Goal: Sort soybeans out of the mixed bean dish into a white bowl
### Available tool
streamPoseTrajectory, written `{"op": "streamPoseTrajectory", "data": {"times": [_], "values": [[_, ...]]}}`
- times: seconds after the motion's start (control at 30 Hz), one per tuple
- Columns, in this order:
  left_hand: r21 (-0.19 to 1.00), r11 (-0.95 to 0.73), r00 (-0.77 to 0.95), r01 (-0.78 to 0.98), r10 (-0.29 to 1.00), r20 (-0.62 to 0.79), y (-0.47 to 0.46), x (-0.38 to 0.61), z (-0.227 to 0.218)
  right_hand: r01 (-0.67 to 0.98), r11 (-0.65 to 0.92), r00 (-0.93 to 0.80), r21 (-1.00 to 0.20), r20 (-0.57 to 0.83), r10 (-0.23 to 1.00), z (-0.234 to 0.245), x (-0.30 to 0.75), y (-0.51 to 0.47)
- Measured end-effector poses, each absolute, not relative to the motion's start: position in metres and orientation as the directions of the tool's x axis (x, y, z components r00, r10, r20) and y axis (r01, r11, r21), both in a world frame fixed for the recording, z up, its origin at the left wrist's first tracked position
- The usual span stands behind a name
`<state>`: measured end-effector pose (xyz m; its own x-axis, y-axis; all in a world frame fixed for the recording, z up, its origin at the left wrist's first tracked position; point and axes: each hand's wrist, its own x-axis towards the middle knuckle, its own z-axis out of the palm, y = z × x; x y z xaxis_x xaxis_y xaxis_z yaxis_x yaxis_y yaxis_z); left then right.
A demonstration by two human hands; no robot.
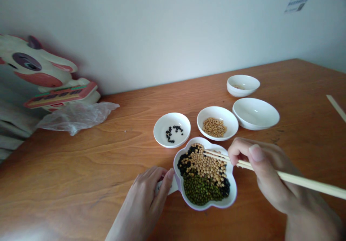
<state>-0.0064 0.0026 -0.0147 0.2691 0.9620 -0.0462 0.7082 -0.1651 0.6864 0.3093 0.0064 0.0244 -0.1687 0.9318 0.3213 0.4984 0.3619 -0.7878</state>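
Observation:
My left hand (pixel 147 194) is closed on the short handle of a white, paw-shaped dish (pixel 234 194) with a pale purple rim. Inside it lie tan soybeans (pixel 207 167), green mung beans (pixel 200 188) and black beans (pixel 183 161). My right hand (pixel 270 176) grips a pair of wooden chopsticks (pixel 308 183). Their tips rest among the soybeans near the dish's far side; whether a bean is pinched between them I cannot tell. Just behind the dish are a white bowl (pixel 159 127) with some black beans and another white bowl (pixel 201 120) holding soybeans.
Farther right stand a wide white bowl (pixel 255 113) and stacked white bowls (pixel 243 80) with something pale inside. A cow-shaped toy keyboard (pixel 62 95) and a crumpled clear plastic bag (pixel 81 116) occupy the left. The wooden table (pixel 81 183) meets a white wall (pixel 167 28).

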Motion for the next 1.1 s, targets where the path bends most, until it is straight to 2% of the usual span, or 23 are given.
{"op": "streamPoseTrajectory", "data": {"times": [0.33,0.5,0.73,0.9,1.1], "values": [[0.688,-0.163,0.285,0.708,0.956,-0.066,0.002,-0.008,-0.015,0.491,0.385,-0.135,-0.781,0.369,0.920,0.021,0.311,0.005],[0.681,-0.168,0.293,0.713,0.953,-0.072,0.003,-0.006,-0.014,0.432,0.321,-0.041,-0.843,0.337,0.940,0.024,0.310,0.000],[0.687,-0.163,0.298,0.708,0.951,-0.082,0.005,-0.004,-0.016,0.309,0.427,0.162,-0.850,0.489,0.857,0.020,0.256,0.008],[0.691,-0.140,0.278,0.709,0.956,-0.091,0.007,-0.002,-0.014,0.258,0.329,0.178,-0.908,0.379,0.908,0.019,0.238,0.013],[0.685,-0.155,0.289,0.712,0.954,-0.085,0.006,-0.003,-0.016,0.260,0.308,0.206,-0.915,0.364,0.908,0.029,0.297,0.002]]}}
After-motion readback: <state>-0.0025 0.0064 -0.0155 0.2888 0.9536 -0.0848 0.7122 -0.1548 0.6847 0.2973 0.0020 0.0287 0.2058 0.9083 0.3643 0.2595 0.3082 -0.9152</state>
